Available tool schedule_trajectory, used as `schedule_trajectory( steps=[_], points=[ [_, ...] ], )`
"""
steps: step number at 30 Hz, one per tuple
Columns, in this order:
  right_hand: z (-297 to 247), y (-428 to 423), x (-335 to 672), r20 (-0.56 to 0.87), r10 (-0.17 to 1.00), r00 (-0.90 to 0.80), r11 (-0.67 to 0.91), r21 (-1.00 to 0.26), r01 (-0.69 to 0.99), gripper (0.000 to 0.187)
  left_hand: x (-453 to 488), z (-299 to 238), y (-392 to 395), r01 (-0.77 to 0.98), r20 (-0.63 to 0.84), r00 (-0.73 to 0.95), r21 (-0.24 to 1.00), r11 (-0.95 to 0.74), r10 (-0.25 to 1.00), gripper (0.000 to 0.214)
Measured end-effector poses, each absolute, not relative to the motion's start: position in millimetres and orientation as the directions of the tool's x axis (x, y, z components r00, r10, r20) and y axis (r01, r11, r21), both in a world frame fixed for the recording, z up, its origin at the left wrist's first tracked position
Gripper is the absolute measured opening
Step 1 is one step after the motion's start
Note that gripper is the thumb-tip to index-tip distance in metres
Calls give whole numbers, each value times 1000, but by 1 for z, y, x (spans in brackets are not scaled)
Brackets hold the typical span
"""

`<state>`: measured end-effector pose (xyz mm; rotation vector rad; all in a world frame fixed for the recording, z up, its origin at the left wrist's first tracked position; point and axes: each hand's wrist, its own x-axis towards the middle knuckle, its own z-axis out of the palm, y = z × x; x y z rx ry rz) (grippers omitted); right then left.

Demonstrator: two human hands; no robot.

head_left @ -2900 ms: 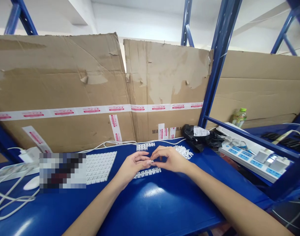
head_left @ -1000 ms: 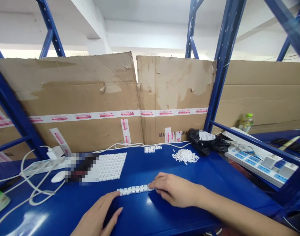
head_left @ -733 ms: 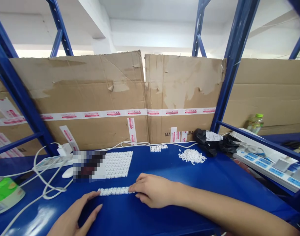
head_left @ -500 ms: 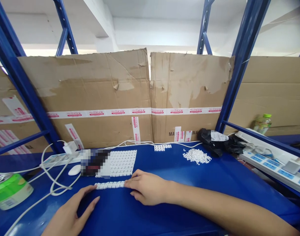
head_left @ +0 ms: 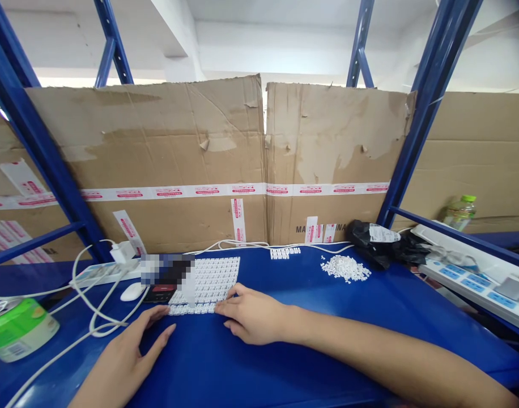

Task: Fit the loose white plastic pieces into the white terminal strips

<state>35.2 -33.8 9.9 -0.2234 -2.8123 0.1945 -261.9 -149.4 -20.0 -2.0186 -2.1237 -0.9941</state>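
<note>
White block grid (head_left: 212, 277) — left edge pixelated

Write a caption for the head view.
Right hand touches a white plastic strip beside a matching grid on a blue workbench.

Workshop among warehouse racking: blue steel uprights (head_left: 429, 107), taped cardboard sheets (head_left: 157, 141), blue bench (head_left: 391, 294), small white plastic parts (head_left: 345, 268).

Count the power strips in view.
2. The left power strip lies among the white cables; the right power strip, with blue sockets, runs out of frame. Others may be hidden.
</note>
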Motion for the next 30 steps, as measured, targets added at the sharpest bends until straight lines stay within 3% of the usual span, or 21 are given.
schedule_trajectory(
  steps=[5,21,30],
  points=[
    [11,-32,33,295,161,-942,983,-130,128,28,-266,-27,-145,910,449,-164,412,-40,879,55],
    [8,-31,33,316,211,-925,965,-216,147,32,-278,-40,-140,927,506,-117,364,-89,855,56],
    [8,-31,33,309,216,-926,964,-220,152,36,-275,-37,-138,948,548,21,254,-191,836,43]
  ],
)
